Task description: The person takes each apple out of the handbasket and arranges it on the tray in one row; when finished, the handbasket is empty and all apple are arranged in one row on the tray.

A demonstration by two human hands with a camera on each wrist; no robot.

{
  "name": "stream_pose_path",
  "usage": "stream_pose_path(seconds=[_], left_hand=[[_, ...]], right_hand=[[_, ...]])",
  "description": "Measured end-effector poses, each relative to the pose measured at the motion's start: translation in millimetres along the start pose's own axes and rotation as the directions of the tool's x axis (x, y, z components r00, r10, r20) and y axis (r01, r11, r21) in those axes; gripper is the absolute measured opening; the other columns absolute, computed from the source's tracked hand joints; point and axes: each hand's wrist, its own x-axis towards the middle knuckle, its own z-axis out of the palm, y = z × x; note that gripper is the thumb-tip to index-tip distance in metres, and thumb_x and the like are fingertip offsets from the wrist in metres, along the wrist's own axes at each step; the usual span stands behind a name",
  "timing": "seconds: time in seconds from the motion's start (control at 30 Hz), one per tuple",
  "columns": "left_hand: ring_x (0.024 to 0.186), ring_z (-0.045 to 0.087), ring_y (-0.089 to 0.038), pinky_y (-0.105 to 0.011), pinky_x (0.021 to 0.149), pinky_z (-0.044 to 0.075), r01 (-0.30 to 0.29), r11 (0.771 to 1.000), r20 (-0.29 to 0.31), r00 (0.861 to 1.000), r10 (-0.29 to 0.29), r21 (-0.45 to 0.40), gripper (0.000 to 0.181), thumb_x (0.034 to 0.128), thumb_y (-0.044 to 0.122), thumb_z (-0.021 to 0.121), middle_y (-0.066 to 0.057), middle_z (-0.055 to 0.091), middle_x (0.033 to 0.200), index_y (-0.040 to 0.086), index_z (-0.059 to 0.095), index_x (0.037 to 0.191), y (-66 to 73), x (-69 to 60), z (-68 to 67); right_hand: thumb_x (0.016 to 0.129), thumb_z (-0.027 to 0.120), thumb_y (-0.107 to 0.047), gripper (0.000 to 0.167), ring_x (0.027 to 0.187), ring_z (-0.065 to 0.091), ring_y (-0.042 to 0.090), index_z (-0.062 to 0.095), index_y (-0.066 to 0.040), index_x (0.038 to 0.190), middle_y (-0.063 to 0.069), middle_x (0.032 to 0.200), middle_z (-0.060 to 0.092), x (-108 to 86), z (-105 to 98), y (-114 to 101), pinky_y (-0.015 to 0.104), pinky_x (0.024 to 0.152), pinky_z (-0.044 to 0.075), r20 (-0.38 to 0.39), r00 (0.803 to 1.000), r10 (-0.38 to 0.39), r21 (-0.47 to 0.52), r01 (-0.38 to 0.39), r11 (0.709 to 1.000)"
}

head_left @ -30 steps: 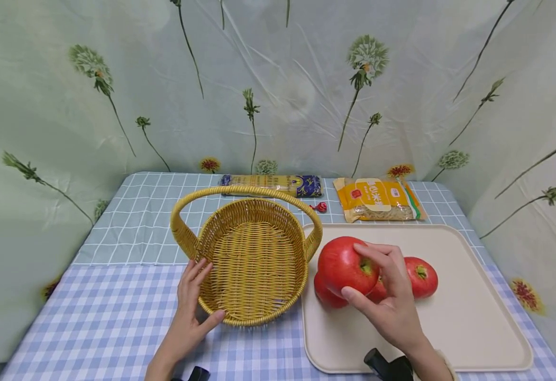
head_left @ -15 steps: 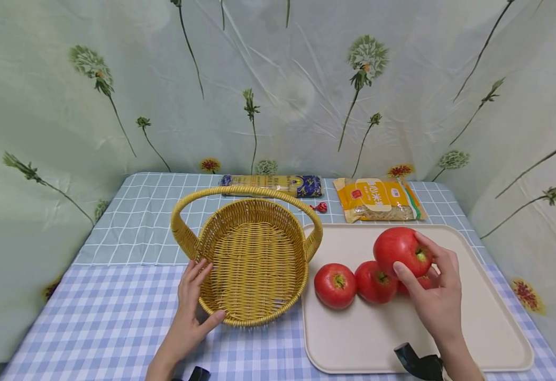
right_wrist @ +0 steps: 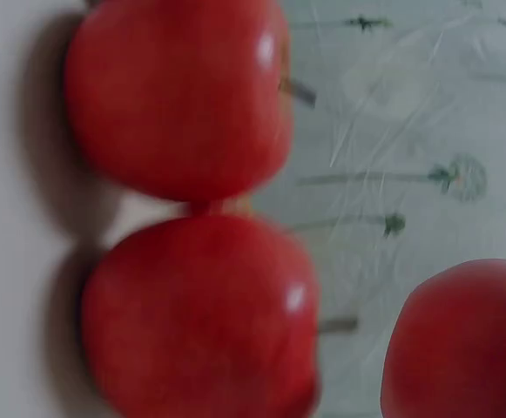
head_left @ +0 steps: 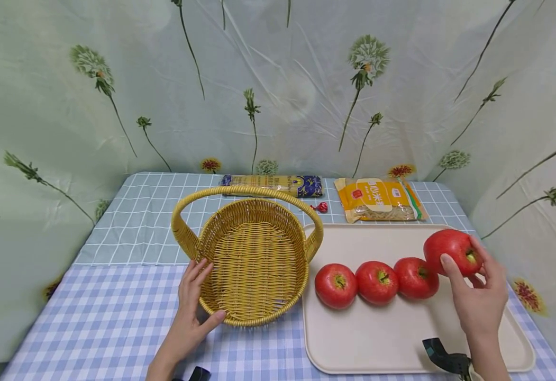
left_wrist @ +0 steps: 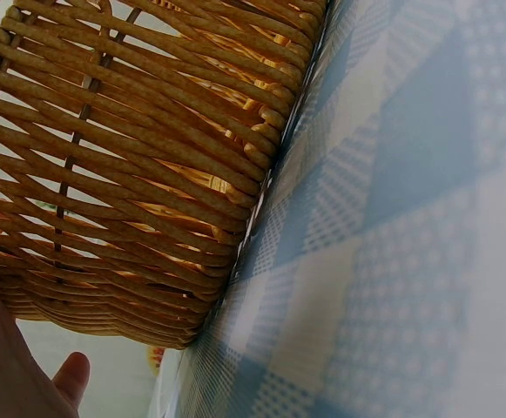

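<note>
In the head view, a red apple is gripped by my right hand, with the thumb on its near side. It is raised over the right part of a cream tray. Left of it, three red apples lie in a row on the tray: the left one, the middle one and the right one. My left hand rests against the left side of a handled wicker basket, fingers spread. The left wrist view shows the basket's woven wall up close.
Behind the basket lies a blue and yellow packet. A small red wrapped candy sits next to it, and an orange noodle bag is behind the tray. A floral curtain closes off the back of the checked tablecloth.
My right hand has carried the apple rightward across the tray, past the row of apples, uncovering the three on the tray. My left hand and the basket have stayed put.
</note>
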Motion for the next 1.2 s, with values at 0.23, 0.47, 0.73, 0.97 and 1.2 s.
stream_pose_path(seconds=[0.23, 0.47, 0.73, 0.97, 1.2], left_hand=[[0.14, -0.011, -0.032, -0.072, 0.097, 0.001, -0.001, 1.0, -0.001, 1.0, 0.001, 0.002, 0.087, 0.0762, 0.011, 0.074, -0.013, 0.011, 0.154, 0.005, 0.025, 0.149, -0.2, 0.1, -0.2], [0.14, -0.01, -0.032, -0.072, 0.097, 0.0, 0.0, 1.0, -0.002, 1.0, 0.0, 0.003, 0.087, 0.0761, 0.01, 0.074, -0.013, 0.011, 0.154, 0.005, 0.026, 0.148, 0.5, -0.1, -0.4], [0.14, -0.011, -0.032, -0.073, 0.097, 0.001, 0.0, 1.0, -0.003, 1.0, 0.0, -0.001, 0.087, 0.0769, 0.013, 0.074, -0.012, 0.011, 0.155, 0.005, 0.026, 0.149, 0.8, 0.2, -0.7], [0.14, -0.011, -0.033, -0.073, 0.097, 0.0, -0.001, 1.0, -0.002, 1.0, 0.001, -0.005, 0.088, 0.076, 0.01, 0.074, -0.014, 0.011, 0.154, 0.006, 0.025, 0.149, 1.3, 0.5, -0.5], [0.14, -0.011, -0.034, -0.074, 0.096, 0.0, -0.003, 1.0, -0.003, 1.0, 0.003, -0.005, 0.087, 0.0755, 0.008, 0.074, -0.014, 0.012, 0.154, 0.004, 0.026, 0.148, 1.7, 0.5, -0.3]], right_hand=[[0.078, 0.078, -0.028, 0.063, 0.109, 0.039, 0.005, 0.052, -0.042, 0.134, -0.008, 0.132, 0.045, 24.2, -6.3, 79.0, 0.009, 0.07, 0.038, -0.03, 0.997, 0.077, -0.102, -0.079, 0.992], [0.079, 0.076, -0.034, 0.061, 0.107, 0.035, 0.002, 0.05, -0.046, 0.134, -0.009, 0.124, 0.043, 24.4, -10.9, 87.9, 0.006, 0.067, 0.035, -0.014, 0.988, 0.152, -0.179, -0.152, 0.972], [0.086, 0.069, -0.033, 0.058, 0.112, 0.029, 0.005, 0.048, -0.031, 0.14, 0.003, 0.126, 0.038, 5.7, -11.9, 26.3, 0.009, 0.066, 0.032, 0.041, 0.951, 0.305, -0.216, -0.29, 0.932], [0.088, 0.065, -0.033, 0.061, 0.118, 0.026, 0.015, 0.043, -0.022, 0.144, 0.015, 0.131, 0.035, 4.9, -11.0, 29.9, 0.024, 0.077, 0.038, 0.098, 0.94, 0.326, -0.28, -0.289, 0.916], [0.089, 0.065, -0.031, 0.061, 0.125, 0.025, 0.026, 0.042, -0.02, 0.145, 0.016, 0.132, 0.032, 4.0, -10.0, 34.6, 0.038, 0.089, 0.043, 0.135, 0.93, 0.343, -0.29, -0.294, 0.911]])
